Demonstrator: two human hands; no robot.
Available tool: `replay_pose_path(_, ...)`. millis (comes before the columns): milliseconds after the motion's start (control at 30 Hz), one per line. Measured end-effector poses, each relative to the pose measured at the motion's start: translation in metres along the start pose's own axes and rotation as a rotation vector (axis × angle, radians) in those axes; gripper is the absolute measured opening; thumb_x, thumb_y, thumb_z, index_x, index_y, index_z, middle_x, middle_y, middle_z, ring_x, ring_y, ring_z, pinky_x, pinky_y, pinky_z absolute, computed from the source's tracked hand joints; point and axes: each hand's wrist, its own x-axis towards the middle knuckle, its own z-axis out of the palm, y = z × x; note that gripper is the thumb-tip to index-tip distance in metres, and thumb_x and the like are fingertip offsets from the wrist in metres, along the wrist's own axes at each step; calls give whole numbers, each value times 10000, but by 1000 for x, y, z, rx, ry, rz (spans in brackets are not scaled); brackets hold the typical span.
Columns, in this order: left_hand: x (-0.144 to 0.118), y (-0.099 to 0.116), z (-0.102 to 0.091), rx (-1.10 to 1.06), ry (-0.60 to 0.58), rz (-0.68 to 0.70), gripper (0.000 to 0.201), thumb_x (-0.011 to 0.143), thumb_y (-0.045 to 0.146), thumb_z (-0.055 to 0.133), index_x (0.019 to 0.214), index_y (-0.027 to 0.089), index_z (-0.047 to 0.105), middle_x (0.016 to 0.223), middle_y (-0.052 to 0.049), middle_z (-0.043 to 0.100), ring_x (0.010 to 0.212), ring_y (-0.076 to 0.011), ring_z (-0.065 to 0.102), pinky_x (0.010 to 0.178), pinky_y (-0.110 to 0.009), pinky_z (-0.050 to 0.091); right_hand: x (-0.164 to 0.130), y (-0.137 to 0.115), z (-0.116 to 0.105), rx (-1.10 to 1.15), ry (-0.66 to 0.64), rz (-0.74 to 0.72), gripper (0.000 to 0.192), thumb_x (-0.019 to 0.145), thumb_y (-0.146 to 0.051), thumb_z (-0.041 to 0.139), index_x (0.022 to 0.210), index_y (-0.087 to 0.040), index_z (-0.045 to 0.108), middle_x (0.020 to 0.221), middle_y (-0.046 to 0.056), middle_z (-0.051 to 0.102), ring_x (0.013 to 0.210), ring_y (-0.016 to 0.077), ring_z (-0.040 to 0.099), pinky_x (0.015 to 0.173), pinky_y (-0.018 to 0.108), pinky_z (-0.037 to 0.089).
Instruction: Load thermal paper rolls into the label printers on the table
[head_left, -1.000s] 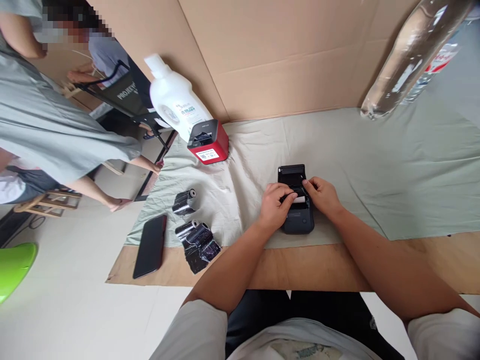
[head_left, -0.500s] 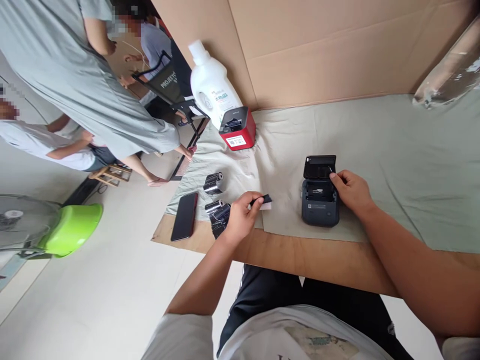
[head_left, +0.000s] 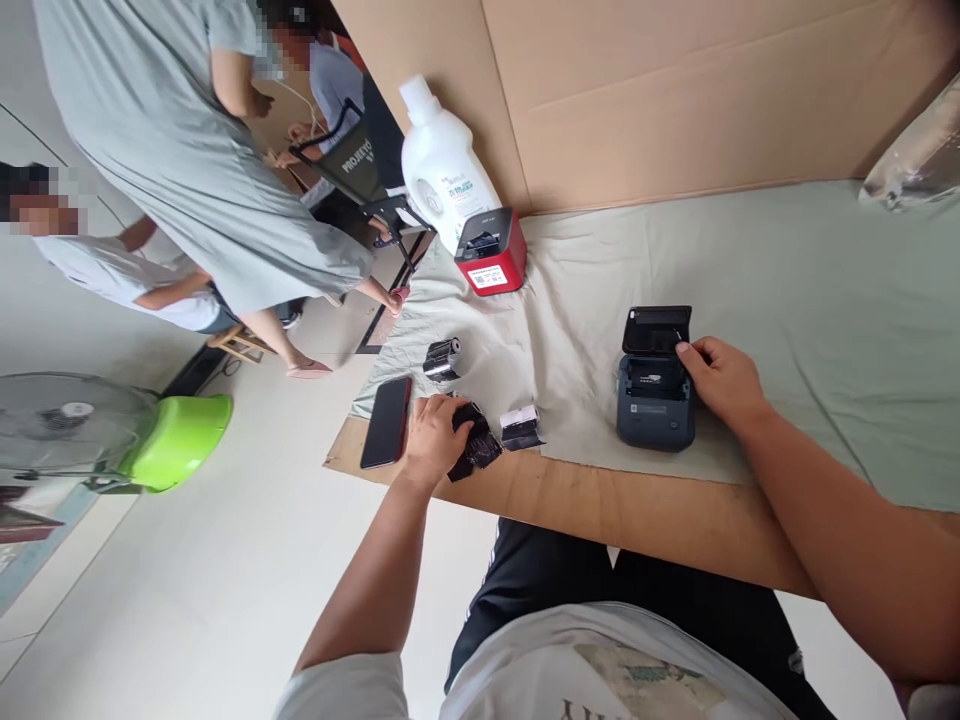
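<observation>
From the head camera we see our left hand [head_left: 429, 440] closed around a black wrapped roll [head_left: 474, 447] at the cloth's [head_left: 787, 300] near edge, beside a small white roll [head_left: 520, 426]. Our right hand [head_left: 721, 380] pinches the open lid of the dark printer [head_left: 655, 400].
</observation>
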Motion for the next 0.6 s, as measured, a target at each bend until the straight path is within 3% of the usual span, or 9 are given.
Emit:
replay_pose_path(100, 3, 13, -16, -276, -93, -31, 274, 719, 311, 661, 973, 209, 684, 993, -89, 690, 974, -288, 628, 918, -466, 509, 0, 0, 2, 5, 13, -5, 523, 857, -716, 422, 703, -242, 580, 635, 53, 622, 636, 221, 546, 594, 341, 366)
replay_pose_path(167, 3, 29, -34, -598, -250, -38, 346, 719, 395, 716, 1011, 213, 681, 944, -79, 697, 858, -249, 655, 789, -412, 553, -1, 0, 3, 4, 13, 1, 509, 863, -694, 427, 711, -237, 590, 650, 57, 635, 645, 218, 551, 595, 337, 367)
replay_pose_path(267, 6, 67, -53, -1007, -531, 58, 403, 687, 469, 803, 996, 226, 719, 894, -97, 709, 728, -230, 662, 619, -356, 544, -1, 0, 5, 13, 5, 12, 470, 882, -639, 430, 765, -224, 616, 701, 64, 664, 669, 219, 571, 620, 339, 385)
replay_pose_path(333, 12, 103, -51, -1079, -621, 178, 360, 694, 428, 825, 979, 225, 740, 929, -104, 717, 764, -234, 676, 650, -354, 550, -1, 1, 6, 34, 4, 10, 436, 894, -596, 426, 833, -218, 635, 758, 73, 689, 704, 226, 591, 647, 344, 402)
replay_pose_path(400, 23, 142, -34, -1011, -563, 307, 292, 742, 318, 796, 1012, 222, 738, 990, -97, 719, 877, -229, 678, 798, -367, 554, -1, 1, 6, 60, 7, -2, 410, 900, -560, 423, 907, -216, 646, 819, 84, 710, 743, 237, 606, 671, 350, 414)
replay_pose_path(500, 44, 192, 7, -865, -353, 456, 273, 755, 166, 747, 1025, 207, 729, 1082, -96, 691, 993, -218, 648, 932, -372, 518, -2, 1, 7, 77, -3, -12, 397, 900, -538, 426, 962, -217, 651, 880, 94, 726, 790, 253, 621, 693, 358, 423)
replay_pose_path(600, 60, 219, 43, -715, -285, 498, 318, 736, 63, 718, 1029, 188, 727, 1133, -111, 661, 1061, -238, 630, 993, -409, 491, -2, 1, 7, 67, -19, 2, 388, 904, -530, 428, 966, -221, 655, 901, 96, 727, 830, 268, 635, 707, 366, 432)
